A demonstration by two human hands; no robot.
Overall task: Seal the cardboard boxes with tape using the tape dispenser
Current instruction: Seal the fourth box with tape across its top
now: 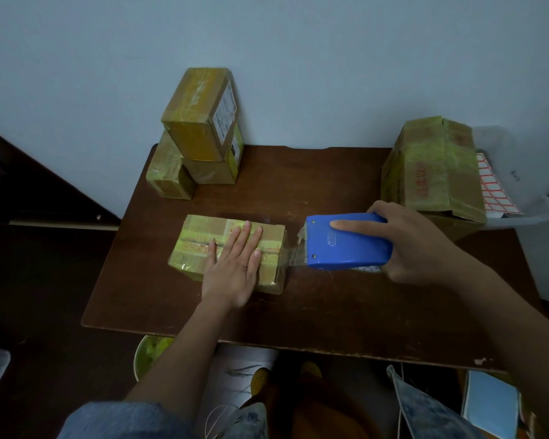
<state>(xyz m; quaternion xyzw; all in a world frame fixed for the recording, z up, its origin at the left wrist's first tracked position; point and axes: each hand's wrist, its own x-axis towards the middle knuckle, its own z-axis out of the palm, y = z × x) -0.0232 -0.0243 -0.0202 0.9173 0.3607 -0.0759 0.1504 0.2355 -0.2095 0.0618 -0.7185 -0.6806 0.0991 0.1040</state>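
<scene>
Left hand [235, 267] presses flat, fingers apart, on box [203, 245]; right hand [415, 245] fingers clamped on tape dispenser [346, 240] beside it.

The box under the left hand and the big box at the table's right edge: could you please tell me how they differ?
The box under the left hand is small; the big box is far larger. The small one lies flat, pinned by the left hand, clear tape running to the blue dispenser in the right hand; the big one leans tilted, untouched. Both are brown cardboard with yellowish tape.
</scene>
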